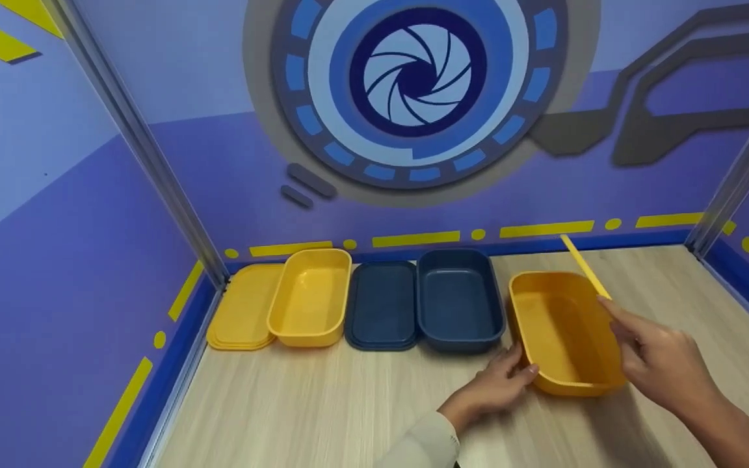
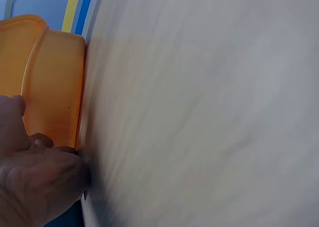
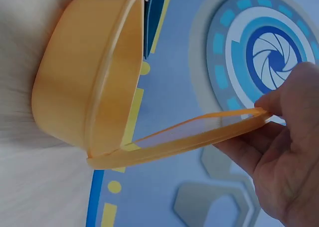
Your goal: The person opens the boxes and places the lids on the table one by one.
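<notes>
A yellow-orange food box stands at the right of the table, its top uncovered. My left hand holds its near left corner, the thumb at the rim and the fingers against the outer wall. With my right hand I pinch a yellow lid by its edge. It stands tilted over the box's right side and shows nearly edge-on in the head view. In the right wrist view, the lid meets the box rim at its far end.
To the left stand a dark blue box, a dark blue lid, a lighter yellow box and a yellow lid, side by side. A printed panel rises behind the table, with side walls at left and right.
</notes>
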`<state>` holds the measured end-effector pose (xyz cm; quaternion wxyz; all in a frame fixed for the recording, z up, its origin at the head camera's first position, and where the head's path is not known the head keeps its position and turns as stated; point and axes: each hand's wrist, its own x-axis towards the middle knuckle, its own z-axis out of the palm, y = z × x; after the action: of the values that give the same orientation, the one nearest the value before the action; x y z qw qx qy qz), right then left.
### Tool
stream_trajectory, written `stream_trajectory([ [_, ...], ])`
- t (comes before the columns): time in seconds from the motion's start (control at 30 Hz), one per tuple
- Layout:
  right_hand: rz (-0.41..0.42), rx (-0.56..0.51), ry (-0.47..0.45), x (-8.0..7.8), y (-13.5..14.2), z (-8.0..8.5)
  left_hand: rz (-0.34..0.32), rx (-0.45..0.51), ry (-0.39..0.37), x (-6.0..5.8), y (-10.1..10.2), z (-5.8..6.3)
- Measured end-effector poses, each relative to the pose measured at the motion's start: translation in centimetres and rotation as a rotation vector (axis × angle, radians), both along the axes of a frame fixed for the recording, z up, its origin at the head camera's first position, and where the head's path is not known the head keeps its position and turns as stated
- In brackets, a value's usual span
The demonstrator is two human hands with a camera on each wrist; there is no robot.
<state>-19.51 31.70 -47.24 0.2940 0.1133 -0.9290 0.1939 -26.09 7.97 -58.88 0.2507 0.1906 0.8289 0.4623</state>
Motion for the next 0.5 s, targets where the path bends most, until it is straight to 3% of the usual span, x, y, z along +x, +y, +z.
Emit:
stream_trajectory([
  [0.23, -0.039, -0.035, -0.017, 0.65, 0.26, 0.03, -0.018, 0.023, 0.001, -0.43, -0.08, -0.64],
  [0.5, -0.09, -0.094, 0.067, 0.57, 0.68, -0.25, 0.007, 0.054, -0.031, -0.35, -0.13, -0.79],
])
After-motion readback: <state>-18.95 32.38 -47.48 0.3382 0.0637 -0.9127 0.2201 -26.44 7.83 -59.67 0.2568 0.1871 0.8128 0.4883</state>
